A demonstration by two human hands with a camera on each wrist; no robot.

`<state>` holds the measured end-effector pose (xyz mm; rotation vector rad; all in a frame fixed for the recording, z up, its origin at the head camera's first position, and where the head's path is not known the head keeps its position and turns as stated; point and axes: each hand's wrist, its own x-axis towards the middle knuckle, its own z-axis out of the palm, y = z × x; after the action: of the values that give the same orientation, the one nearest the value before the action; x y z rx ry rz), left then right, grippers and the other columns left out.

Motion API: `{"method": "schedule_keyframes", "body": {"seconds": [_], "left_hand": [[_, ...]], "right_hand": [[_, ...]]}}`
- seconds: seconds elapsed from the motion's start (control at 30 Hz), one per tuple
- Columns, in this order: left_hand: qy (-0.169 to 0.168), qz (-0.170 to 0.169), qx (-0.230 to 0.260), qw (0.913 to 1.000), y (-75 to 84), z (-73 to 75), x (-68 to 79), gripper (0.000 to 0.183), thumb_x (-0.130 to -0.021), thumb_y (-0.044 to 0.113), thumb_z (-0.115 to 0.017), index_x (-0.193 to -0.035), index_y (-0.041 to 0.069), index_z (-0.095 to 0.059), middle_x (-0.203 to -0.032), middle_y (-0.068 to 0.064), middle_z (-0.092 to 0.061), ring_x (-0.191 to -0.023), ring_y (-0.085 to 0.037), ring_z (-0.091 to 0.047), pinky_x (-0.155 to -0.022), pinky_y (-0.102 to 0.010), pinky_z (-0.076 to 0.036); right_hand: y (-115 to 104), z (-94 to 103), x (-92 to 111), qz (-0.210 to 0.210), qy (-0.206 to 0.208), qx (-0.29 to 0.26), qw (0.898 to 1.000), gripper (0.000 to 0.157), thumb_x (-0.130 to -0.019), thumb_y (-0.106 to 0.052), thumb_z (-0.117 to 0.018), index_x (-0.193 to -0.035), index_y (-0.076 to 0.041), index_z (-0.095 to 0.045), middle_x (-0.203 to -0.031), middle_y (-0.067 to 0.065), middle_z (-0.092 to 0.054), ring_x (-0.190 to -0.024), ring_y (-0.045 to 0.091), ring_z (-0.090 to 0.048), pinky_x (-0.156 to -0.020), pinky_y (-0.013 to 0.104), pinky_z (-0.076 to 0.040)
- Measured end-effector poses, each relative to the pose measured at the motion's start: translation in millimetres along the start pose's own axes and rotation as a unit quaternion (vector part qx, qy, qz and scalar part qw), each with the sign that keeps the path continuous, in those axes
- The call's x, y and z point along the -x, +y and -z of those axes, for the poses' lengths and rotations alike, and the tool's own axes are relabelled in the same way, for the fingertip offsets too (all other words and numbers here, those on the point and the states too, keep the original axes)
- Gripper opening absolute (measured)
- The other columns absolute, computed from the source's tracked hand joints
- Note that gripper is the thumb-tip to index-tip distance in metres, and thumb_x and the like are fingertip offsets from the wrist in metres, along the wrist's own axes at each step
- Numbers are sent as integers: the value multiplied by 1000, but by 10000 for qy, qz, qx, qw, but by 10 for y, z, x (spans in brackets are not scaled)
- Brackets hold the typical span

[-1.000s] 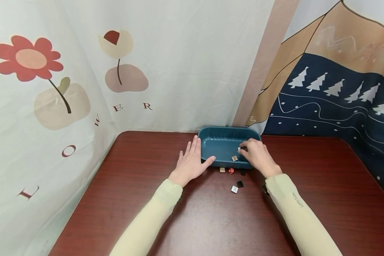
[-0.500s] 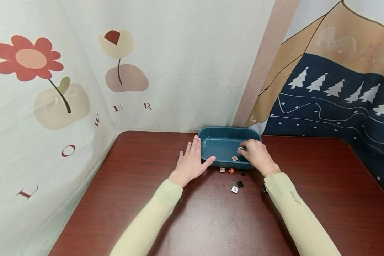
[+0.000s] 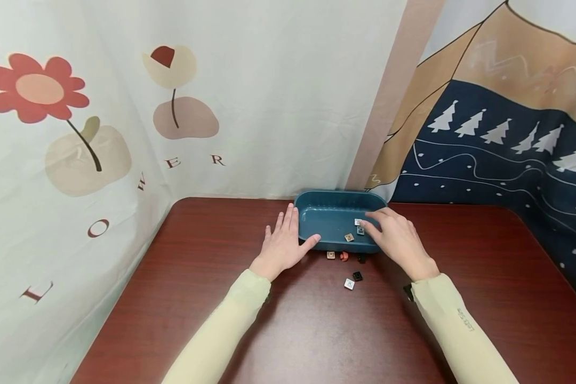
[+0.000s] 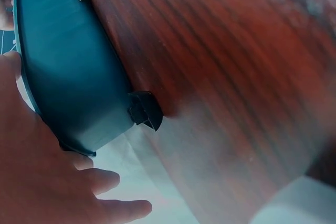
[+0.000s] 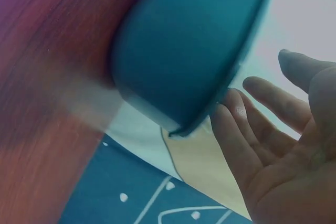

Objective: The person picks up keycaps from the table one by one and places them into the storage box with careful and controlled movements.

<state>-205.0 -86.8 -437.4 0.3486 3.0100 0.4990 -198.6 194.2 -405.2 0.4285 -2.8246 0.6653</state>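
Note:
A blue-green tray (image 3: 324,216) stands near the table's back edge. Straight fingers of my left hand (image 3: 282,242) lie along its left end, the thumb at the front rim. My right hand (image 3: 400,237) hovers over the tray's right end, thumb and fingers apart, holding nothing. Under its fingertips lie a white keycap (image 3: 358,222) and a dark keycap (image 3: 360,231), with a tan keycap (image 3: 349,238) nearby on the tray floor. In the right wrist view the fingers are spread beside the tray wall (image 5: 173,51).
Along the tray's front are a tan keycap (image 3: 330,255), a red keycap-like piece (image 3: 344,256) and a black one (image 3: 362,258). Closer in lie another black keycap (image 3: 357,276) and a white one (image 3: 349,284). A printed curtain (image 3: 269,106) hangs behind the table (image 3: 307,330).
My right hand has let go of the keycaps it pinched and drawn slightly back to the right; they now lie in the tray. The left hand stays put. The head view has shifted slightly.

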Motion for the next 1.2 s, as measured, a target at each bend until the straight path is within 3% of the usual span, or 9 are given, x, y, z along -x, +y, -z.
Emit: {"method": "schedule_keyframes", "body": {"seconds": [0.17, 0.4, 0.5, 0.63, 0.83, 1.0, 1.2], "left_hand": [[32, 1, -53, 10000, -9, -2, -1, 103, -98, 78, -37, -167, 9, -7, -175, -5, 0, -159, -34, -10, -121, -65, -17], [26, 13, -65, 10000, -2, 11, -1, 103, -98, 78, -37, -167, 9, -7, -175, -4, 1, -159, -34, -10, -120, -65, -17], [29, 25, -77, 10000, -1, 18, 1, 103, -98, 78, -37, -167, 8, -8, -175, -5, 0, -159, -34, -11, -120, -66, -18], [22, 27, -35, 10000, 1, 18, 3, 103, -98, 78, -38, -167, 8, -9, -175, -5, 0, -159, -34, -12, -120, -66, -19], [34, 37, -38, 10000, -7, 3, 3, 103, -98, 78, -38, -167, 9, -8, -175, -5, 0, -159, -34, -11, -120, -65, -19], [64, 27, -1, 10000, -11, -3, -1, 103, -98, 78, -39, -167, 9, -9, -175, -5, 0, -159, -34, -11, -120, -65, -19], [106, -11, 6, 9999, -8, -7, 1, 103, -98, 77, -39, -167, 7, -11, -175, -7, -4, -158, -34, -13, -120, -66, -20]], "right_hand": [[-47, 74, 176, 154, 313, 38, 9994, 37, -102, -31, -67, -126, -3, -74, -119, 17, -69, -102, 34, -69, -83, 55, -57], [-56, 101, 381, 748, 402, 34, 9964, 36, -100, -27, -71, -131, -8, -72, -116, 11, -69, -88, 24, -69, -71, 45, -59], [-47, 100, 438, 1203, 364, -60, 9921, 41, -97, -27, -75, -135, -10, -69, -118, 6, -69, -89, 19, -67, -74, 41, -60], [-32, 90, 494, 1825, 276, -41, 9828, 43, -96, -28, -76, -136, -13, -69, -124, 3, -67, -103, 17, -67, -84, 40, -60], [-15, 27, 561, 2389, -69, 97, 9710, 42, -93, -28, -79, -132, -13, -71, -127, 1, -67, -111, 16, -67, -88, 39, -59], [21, -43, 589, 2501, -334, 210, 9674, 41, -92, -25, -80, -130, -12, -73, -130, 1, -68, -115, 18, -67, -89, 41, -59], [47, -127, 591, 2352, -779, 368, 9681, 39, -96, -25, -76, -133, -14, -71, -134, 2, -67, -121, 22, -65, -94, 44, -56]]}}
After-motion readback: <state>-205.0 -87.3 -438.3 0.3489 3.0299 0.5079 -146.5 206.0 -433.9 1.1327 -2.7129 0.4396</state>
